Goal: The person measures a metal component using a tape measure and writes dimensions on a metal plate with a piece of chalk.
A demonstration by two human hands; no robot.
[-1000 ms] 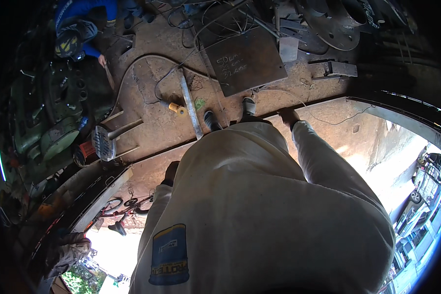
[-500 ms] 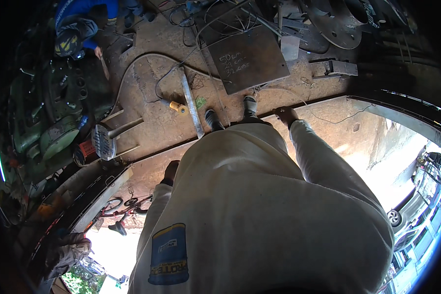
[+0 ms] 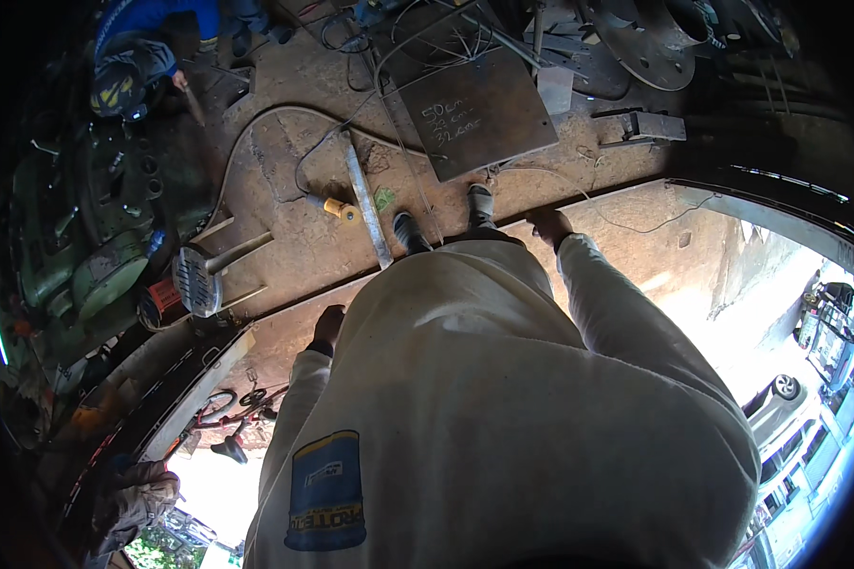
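Note:
My left hand (image 3: 328, 325) hangs at my left side, dark and partly hidden by my shirt; its fingers are too unclear to read. On the other side, my right hand (image 3: 549, 226) hangs beside my hip with loosely bent fingers and nothing visible in it. Ahead of my feet (image 3: 446, 223), on the floor, lie a flat metal bar (image 3: 365, 204) and a yellow angle grinder (image 3: 342, 210) with its cord. Beyond my right foot is a dark steel plate (image 3: 493, 119) with chalk marks.
A person in blue (image 3: 123, 85) bends at the far left, holding a stick-like piece (image 3: 194, 106). Green machinery (image 3: 85, 218) and a metal-seated stool (image 3: 199, 283) stand at left. A thick cable (image 3: 247, 142) curves over the floor. Metal offcuts (image 3: 657, 126) lie at right.
The view has shifted slightly, so the floor things sit a little further left. The other person's hand and stick have moved slightly. My hands still hang at my sides.

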